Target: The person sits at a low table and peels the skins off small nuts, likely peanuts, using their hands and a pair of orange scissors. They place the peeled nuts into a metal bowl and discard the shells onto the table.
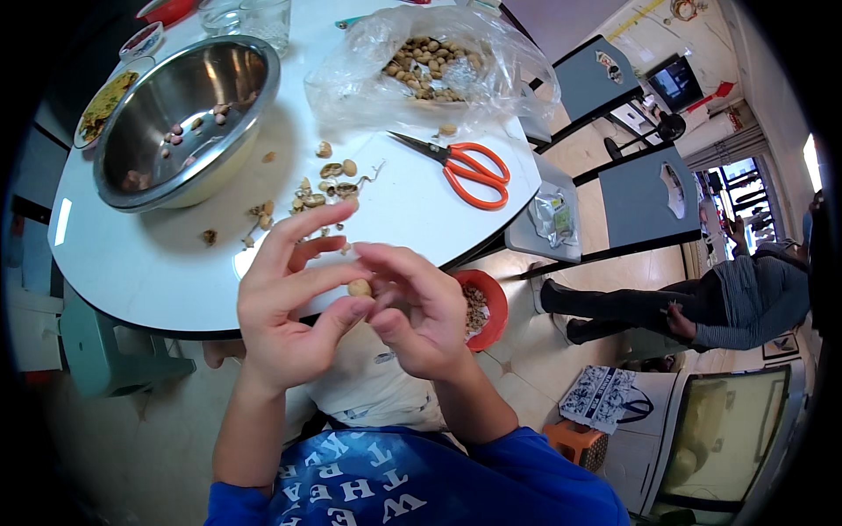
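Note:
Between the thumb and fingers of my left hand (pixel 299 296) is a small tan peanut (pixel 360 288), held above my lap by the table's edge. My right hand (pixel 421 309) meets it from the other side, fingers curled; whether it also grips the peanut is unclear. Broken peanut shells (pixel 316 194) lie on the white table (pixel 158 276) beyond my hands. A steel bowl (pixel 191 118) at the left holds several pinkish kernels. Unshelled peanuts (pixel 431 66) fill a clear plastic bag (pixel 342 72) at the back. Scissors with orange handles (pixel 477 172) rest open to the right.
Glasses (pixel 266 26) and a plate of food (pixel 108 105) stand behind the bowl. A red bin (pixel 490 315) with shells is below the table's right edge. Grey chairs (pixel 648 197), a green stool (pixel 112 355) and a standing person (pixel 710 302) are around.

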`<state>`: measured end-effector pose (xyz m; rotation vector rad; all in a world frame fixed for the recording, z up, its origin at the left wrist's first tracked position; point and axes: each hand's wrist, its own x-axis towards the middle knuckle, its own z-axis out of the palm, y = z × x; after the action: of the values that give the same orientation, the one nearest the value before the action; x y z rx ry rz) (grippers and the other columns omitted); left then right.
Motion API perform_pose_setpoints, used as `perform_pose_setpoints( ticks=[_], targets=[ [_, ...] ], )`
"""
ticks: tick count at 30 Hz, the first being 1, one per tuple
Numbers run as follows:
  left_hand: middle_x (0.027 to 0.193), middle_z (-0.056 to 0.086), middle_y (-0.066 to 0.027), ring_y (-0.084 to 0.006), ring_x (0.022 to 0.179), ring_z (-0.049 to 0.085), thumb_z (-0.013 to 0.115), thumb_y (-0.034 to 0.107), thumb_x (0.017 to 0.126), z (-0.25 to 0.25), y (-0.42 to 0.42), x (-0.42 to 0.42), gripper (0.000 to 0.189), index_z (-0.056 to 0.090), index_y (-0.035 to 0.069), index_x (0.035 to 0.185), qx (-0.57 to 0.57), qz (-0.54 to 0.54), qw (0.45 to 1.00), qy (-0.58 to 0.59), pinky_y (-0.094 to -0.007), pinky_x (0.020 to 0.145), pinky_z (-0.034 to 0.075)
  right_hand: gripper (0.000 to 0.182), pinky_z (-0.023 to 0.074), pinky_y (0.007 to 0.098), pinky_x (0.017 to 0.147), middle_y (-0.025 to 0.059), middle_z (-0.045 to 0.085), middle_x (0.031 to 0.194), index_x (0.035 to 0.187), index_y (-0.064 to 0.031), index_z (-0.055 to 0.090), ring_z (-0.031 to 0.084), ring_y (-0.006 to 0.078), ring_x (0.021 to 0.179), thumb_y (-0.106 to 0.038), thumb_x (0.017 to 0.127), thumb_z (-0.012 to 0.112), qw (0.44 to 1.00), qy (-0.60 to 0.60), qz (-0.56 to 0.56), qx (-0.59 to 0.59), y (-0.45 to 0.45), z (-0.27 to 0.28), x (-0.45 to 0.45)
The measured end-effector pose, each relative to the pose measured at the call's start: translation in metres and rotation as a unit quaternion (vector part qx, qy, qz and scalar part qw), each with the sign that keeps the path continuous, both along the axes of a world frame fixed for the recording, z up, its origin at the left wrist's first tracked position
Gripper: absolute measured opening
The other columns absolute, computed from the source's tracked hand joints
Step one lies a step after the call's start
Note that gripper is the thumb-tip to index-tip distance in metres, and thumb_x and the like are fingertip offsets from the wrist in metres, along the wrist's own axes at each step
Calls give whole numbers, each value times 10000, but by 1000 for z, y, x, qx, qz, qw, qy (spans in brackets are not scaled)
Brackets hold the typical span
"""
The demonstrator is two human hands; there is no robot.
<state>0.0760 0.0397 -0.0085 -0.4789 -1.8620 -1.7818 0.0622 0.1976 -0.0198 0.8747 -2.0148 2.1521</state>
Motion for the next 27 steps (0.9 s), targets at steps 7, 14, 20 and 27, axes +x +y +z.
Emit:
perform_pose_setpoints(
  ticks=[7, 14, 20, 27],
  targets=[
    [1027, 708, -218, -342, 1024, 684, 649, -77, 707, -9, -8, -9, 170, 704, -122, 861, -16, 14, 998, 55, -385, 911, 535, 263, 498, 272, 613, 111, 627, 842, 1040, 27, 610, 617, 204, 686, -122, 850, 713, 998, 44, 5, 51, -22, 4, -14],
    [976, 713, -162, -386, 1043, 669, 609, -72, 755, -16, -12, -1, 128, 697, -111, 840, 25, 56, 998, 34, -428, 915, 541, 279, 530, 261, 720, 103, 657, 942, 1140, 59, 598, 650, 139, 819, -55, 894, 661, 994, -79, 73, 12, -36, 1, -11],
    [1017, 698, -163, -372, 1073, 658, 618, -92, 777, -24, -15, 0, 120, 703, -106, 862, 36, 95, 994, 49, -409, 924, 540, 416, 504, 272, 867, 138, 606, 1150, 1309, 85, 475, 613, 149, 1004, -68, 949, 618, 974, -162, 132, -86, -46, -3, -7],
    [1113, 678, -201, -326, 1040, 674, 672, -79, 750, -12, -14, 0, 215, 713, -78, 962, -15, 124, 992, 18, -351, 880, 545, 457, 522, 327, 919, 190, 614, 1161, 1361, 86, 362, 632, 227, 1064, -173, 1015, 510, 904, -280, 188, -263, -43, -10, -15]
  ],
)
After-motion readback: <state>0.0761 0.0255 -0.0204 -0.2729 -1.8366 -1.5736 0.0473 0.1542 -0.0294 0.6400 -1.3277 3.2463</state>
